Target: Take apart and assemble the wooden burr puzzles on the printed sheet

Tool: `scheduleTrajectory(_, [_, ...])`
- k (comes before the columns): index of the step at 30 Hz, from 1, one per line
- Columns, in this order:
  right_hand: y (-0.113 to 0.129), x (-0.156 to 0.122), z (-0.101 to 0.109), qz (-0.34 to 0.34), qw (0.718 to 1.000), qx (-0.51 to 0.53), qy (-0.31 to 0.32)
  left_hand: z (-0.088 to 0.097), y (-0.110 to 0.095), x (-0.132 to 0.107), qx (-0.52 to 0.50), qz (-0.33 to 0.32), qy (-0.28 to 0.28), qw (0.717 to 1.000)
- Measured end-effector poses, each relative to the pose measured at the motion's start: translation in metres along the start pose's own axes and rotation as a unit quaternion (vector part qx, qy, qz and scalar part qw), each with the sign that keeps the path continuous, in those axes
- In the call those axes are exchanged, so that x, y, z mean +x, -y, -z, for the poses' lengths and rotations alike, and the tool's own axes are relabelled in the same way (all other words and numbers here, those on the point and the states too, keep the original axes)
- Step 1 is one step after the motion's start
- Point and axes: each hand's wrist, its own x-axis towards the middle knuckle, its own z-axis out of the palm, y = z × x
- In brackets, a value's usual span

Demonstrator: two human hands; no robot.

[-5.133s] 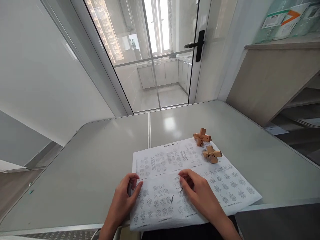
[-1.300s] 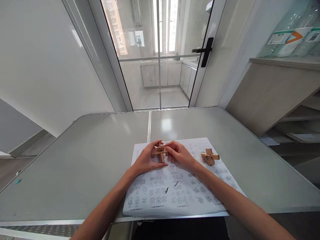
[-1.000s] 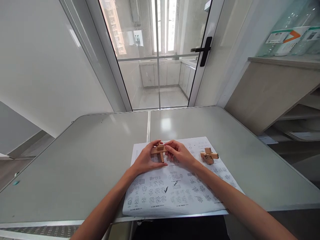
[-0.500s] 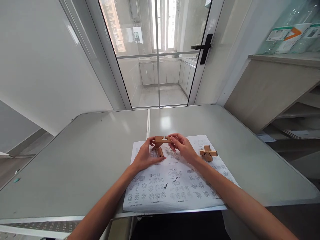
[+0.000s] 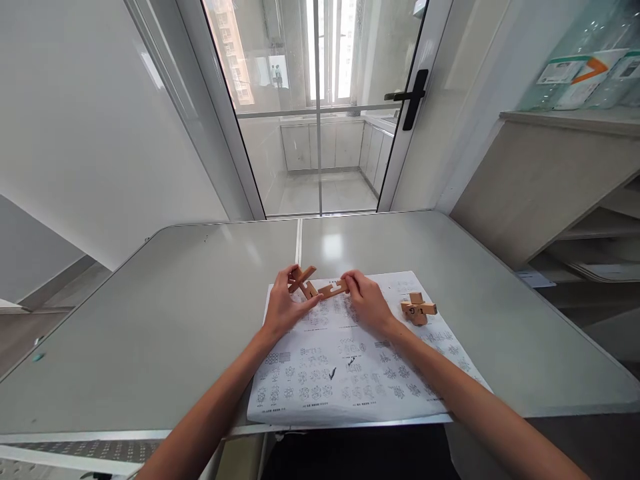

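Observation:
My left hand [image 5: 283,308] is closed on two crossed wooden puzzle bars [image 5: 302,281] at the far left part of a printed sheet of diagrams [image 5: 350,373]. My right hand [image 5: 367,301] pinches a single notched wooden bar [image 5: 333,289], its left end close to the crossed pair. A second, assembled wooden cross puzzle [image 5: 418,309] with black marks lies on the sheet to the right of my right hand, untouched.
The grey table [image 5: 175,313] has a seam down its middle and a rounded far left corner. A glass door with a black handle [image 5: 407,95] stands behind it. Wooden shelving [image 5: 560,173] rises at the right.
The first wooden cross has come apart: my right hand pulled one notched bar off, lifted it, then lowered it to the right, while my left hand kept the other two bars.

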Motion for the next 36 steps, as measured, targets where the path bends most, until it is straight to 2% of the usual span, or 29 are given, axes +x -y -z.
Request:
scheduleTrajectory(7, [-0.005, -0.003, -0.008, 0.069, 0.988, -0.124, 0.056, 0.0, -0.01, -0.005, -0.019, -0.034, 0.062, 0.997])
scheduleTrajectory(13, [0.0, -0.007, -0.009, 0.104, 0.978, -0.175, 0.045, -0.001, -0.011, -0.008, -0.005, -0.092, 0.1, 0.991])
scheduleTrajectory(17, [0.01, -0.007, -0.005, 0.136, 0.984, -0.109, 0.023, -0.001, -0.014, -0.009, -0.009, -0.091, 0.1, 0.991])
scheduleTrajectory(21, [0.021, -0.01, -0.005, 0.153, 0.985, -0.008, 0.078, -0.002, -0.018, -0.012, -0.044, -0.094, 0.111, 0.988])
scheduleTrajectory(24, [0.026, -0.013, -0.009, 0.129, 0.982, 0.056, 0.125, -0.003, -0.021, -0.016, -0.054, -0.102, 0.141, 0.983])
scheduleTrajectory(29, [0.031, -0.015, -0.007, 0.073, 0.976, 0.137, 0.152, -0.001, -0.027, -0.019, -0.099, -0.099, 0.184, 0.973])
scheduleTrajectory(33, [0.031, -0.012, -0.001, 0.085, 0.973, 0.135, 0.168, 0.0, -0.029, -0.017, -0.157, -0.021, 0.2, 0.967])
scheduleTrajectory(36, [0.029, -0.012, -0.002, 0.091, 0.971, 0.124, 0.182, -0.001, -0.027, -0.015, -0.138, 0.04, 0.194, 0.971])
